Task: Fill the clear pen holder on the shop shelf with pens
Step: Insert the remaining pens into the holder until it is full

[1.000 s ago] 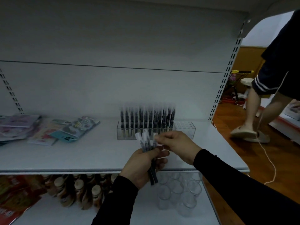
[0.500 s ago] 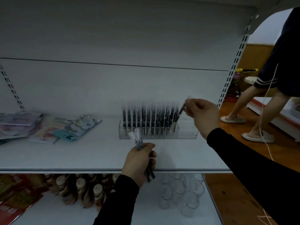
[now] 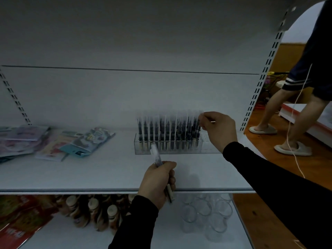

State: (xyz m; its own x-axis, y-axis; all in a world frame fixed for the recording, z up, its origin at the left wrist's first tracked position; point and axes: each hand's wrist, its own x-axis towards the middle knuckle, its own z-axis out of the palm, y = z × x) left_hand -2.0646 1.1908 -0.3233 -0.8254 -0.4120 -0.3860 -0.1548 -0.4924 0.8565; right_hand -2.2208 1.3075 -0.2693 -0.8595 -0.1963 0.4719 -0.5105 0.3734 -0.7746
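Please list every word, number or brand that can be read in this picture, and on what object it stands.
None can be read.
Red packets, lower shelf: pale characters, too blurred.
Booklets on the shelf: print too blurred.
Bottles: labels too blurred.
Pens in the holder: no legible print.

A: Can you see the tops of the pens (image 3: 168,133) in the clear holder (image 3: 172,150)?

B: No, they are all blurry. I can't count them.

A: What is the right hand (image 3: 220,131) pinching?

B: Its fingers hide most of it, and they hide the holder's right end too.

A: And the left hand (image 3: 158,182)?

B: It closes around some pens (image 3: 156,157), but I can't tell how many.

A: Who stands on the right?

B: A person (image 3: 305,83), cut off by the edge.
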